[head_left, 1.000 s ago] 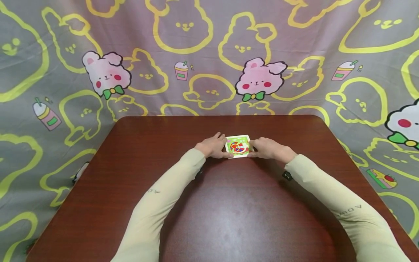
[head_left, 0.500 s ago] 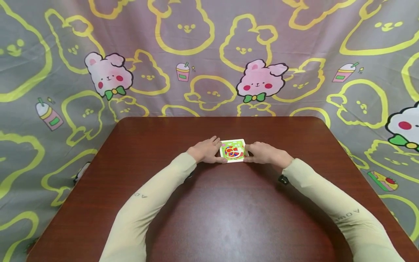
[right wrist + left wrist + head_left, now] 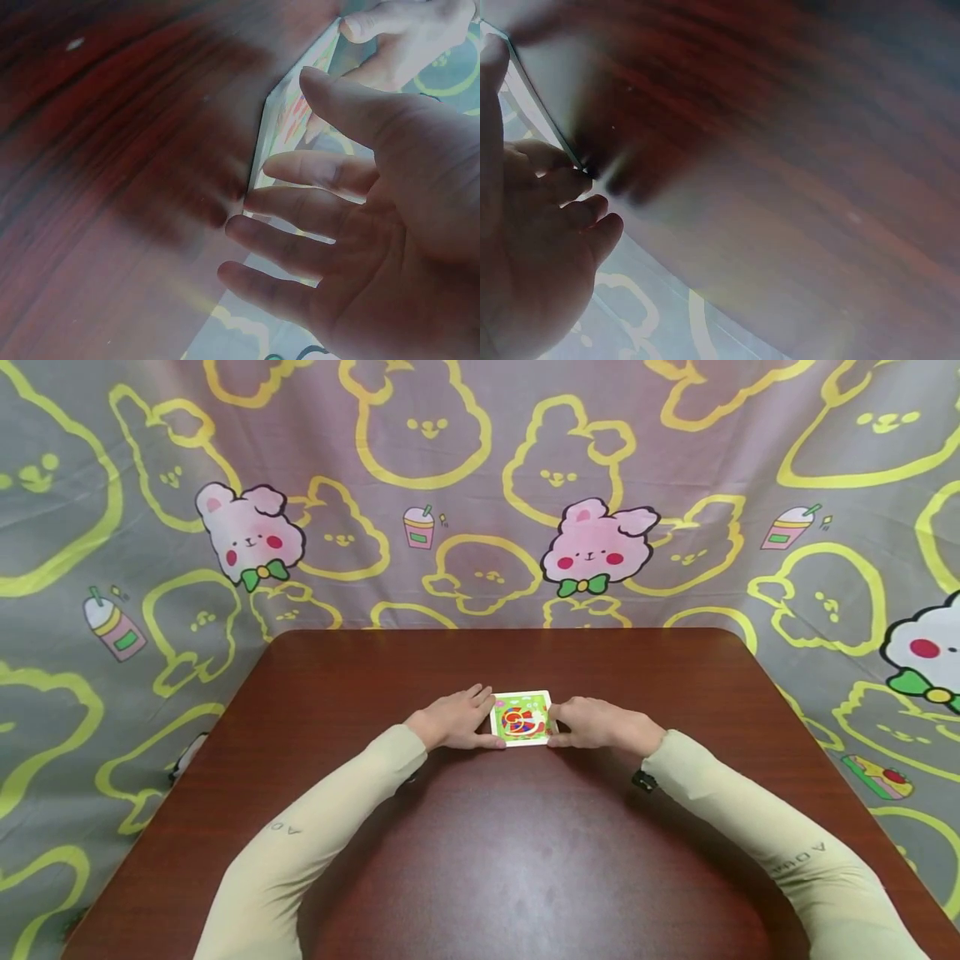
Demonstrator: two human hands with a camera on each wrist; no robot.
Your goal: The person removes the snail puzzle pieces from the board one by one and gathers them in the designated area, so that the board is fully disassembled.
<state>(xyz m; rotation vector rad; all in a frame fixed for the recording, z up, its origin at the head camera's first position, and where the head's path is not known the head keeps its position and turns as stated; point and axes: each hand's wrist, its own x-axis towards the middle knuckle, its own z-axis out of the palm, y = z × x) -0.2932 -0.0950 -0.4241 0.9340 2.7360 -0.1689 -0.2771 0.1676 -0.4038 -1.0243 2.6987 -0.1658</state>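
A small square picture board (image 3: 522, 720) with a white border lies flat on the table, its green print carrying a red, blue and white snail-like spiral. On its left side my left hand (image 3: 456, 718) holds the edge, thumb at the near corner and fingers toward the far one. My right hand (image 3: 600, 723) holds the opposite side between thumb and index finger. In the right wrist view the board (image 3: 294, 112) shows edge-on beside the right fingers (image 3: 292, 210), which rest low at the tabletop. The left wrist view shows the left hand (image 3: 540, 232) along the board's dark edge.
The dark red-brown table (image 3: 510, 852) has rounded far corners and reflects a bright glare near the front. A grey curtain (image 3: 480, 460) printed with yellow outlines and pink rabbits hangs behind and around it. Both forearms wear pale sleeves (image 3: 315, 827).
Both hands have slid the board left and nearer to the person across the tabletop. The left hand shifted left with it; the right moved slightly nearer. Their hold looks the same.
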